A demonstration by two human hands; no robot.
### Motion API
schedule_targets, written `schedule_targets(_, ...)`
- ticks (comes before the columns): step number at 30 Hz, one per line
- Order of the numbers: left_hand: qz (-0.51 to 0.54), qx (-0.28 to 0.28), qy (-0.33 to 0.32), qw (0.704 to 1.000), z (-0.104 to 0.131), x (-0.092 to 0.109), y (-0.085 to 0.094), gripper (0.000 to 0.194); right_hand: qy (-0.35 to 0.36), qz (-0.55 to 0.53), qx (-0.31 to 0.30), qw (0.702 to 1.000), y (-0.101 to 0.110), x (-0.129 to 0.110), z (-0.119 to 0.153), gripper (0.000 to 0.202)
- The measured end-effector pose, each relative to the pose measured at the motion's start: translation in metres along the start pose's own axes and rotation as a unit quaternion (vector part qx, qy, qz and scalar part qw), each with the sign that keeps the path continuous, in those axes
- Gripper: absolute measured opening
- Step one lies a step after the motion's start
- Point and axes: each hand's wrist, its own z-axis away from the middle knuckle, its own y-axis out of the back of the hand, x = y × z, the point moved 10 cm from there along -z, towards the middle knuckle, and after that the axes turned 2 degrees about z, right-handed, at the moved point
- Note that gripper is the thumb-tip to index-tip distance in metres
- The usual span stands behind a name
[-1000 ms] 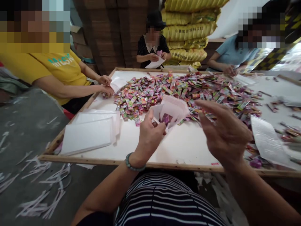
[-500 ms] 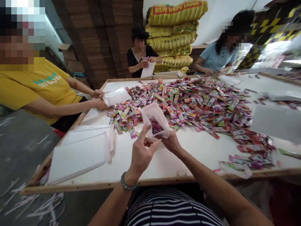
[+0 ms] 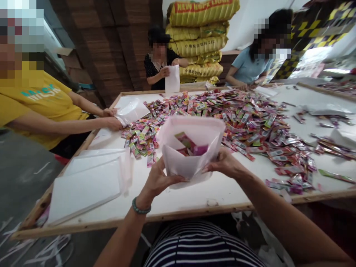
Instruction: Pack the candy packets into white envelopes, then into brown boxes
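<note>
Between my two hands is a white translucent bag, its mouth spread wide and facing me. Several colourful sachets lie inside it. My left hand, with a green bead bracelet at the wrist, grips the bag's lower left side, thumb across the front. On the right side, my right hand pinches the bag's edge. Behind the bag, a large heap of small pink, red and green sachets covers the middle of the white table.
Stacked flat white bags lie at the table's left. A person in yellow holds a clear bag at left; two more people sit across. A wooden rim edges the table. Yellow sacks and cardboard stacks stand behind.
The bag has opened wider and come closer to me. My right hand has moved right to its side. The person across has raised a white bag upright.
</note>
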Motion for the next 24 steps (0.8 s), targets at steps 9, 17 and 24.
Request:
schedule_targets(9, 0.040, -0.013, 0.005, 0.999, 0.007, -0.011, -0.035, 0.052, -0.006, -0.058, 0.145, 0.988, 0.020, 0.013, 0.036, 0.028)
schedule_targets(17, 0.010, -0.045, -0.052, 0.998, 0.007, -0.019, -0.052, 0.100, 0.058, 0.067, 0.143, 0.986, 0.036, -0.013, 0.065, 0.050)
schedule_targets(24, -0.021, -0.078, -0.062, 0.995, 0.003, 0.000, -0.067, 0.081, 0.222, 0.552, -0.038, 0.803, -0.040, -0.138, 0.085, 0.054)
